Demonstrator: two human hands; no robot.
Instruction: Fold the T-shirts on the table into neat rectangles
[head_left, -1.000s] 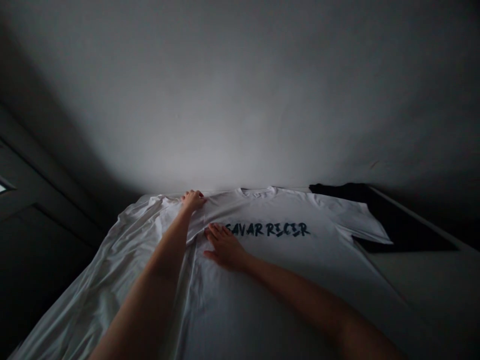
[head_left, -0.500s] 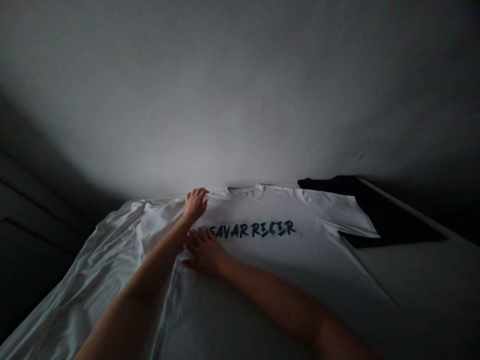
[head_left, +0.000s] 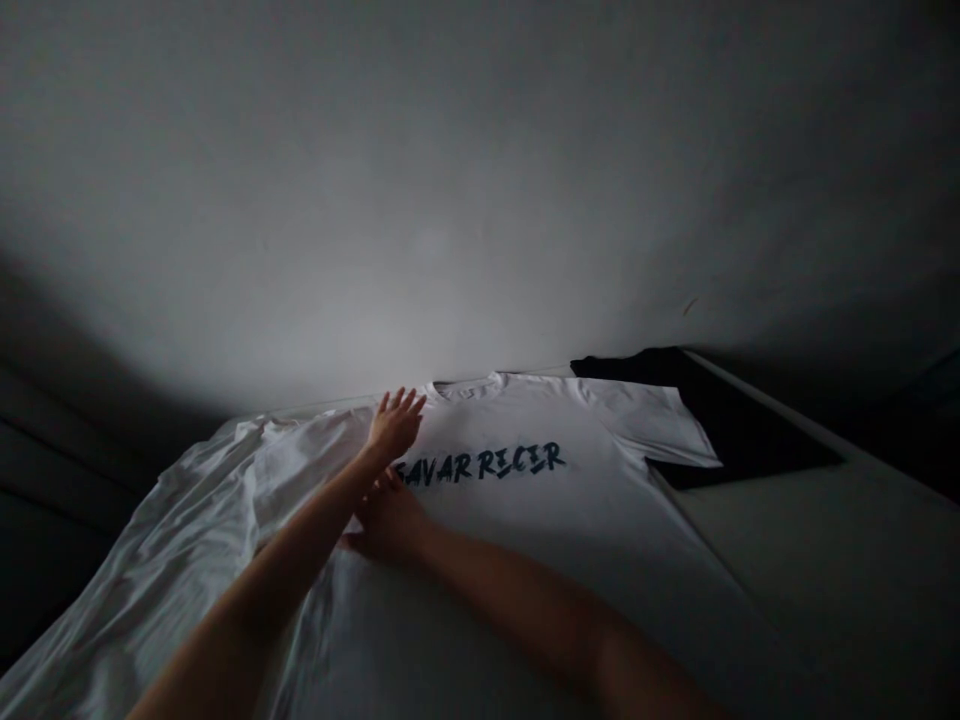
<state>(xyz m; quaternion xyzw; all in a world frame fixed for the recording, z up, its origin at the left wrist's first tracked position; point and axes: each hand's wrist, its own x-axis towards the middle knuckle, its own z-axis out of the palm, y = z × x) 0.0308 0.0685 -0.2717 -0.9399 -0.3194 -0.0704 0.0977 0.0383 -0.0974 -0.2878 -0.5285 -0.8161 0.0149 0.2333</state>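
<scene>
White printed T-shirt [head_left: 540,515] lies spread out, a wall [head_left: 450,200] behind it and a black cloth [head_left: 750,440] under one sleeve [head_left: 652,415]. Near its collar [head_left: 465,391] I see the left hand [head_left: 396,428], fingers spread, gripping nothing; on its chest [head_left: 480,510] the right hand [head_left: 391,520] rests open, partly behind the left forearm [head_left: 300,557].

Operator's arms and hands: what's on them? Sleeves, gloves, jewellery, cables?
Left hand and right hand are ungloved. Left forearm and right forearm are bare, no sleeves in frame. No watch, bracelet or cable visible. Too dim to make out rings or nail details.
</scene>
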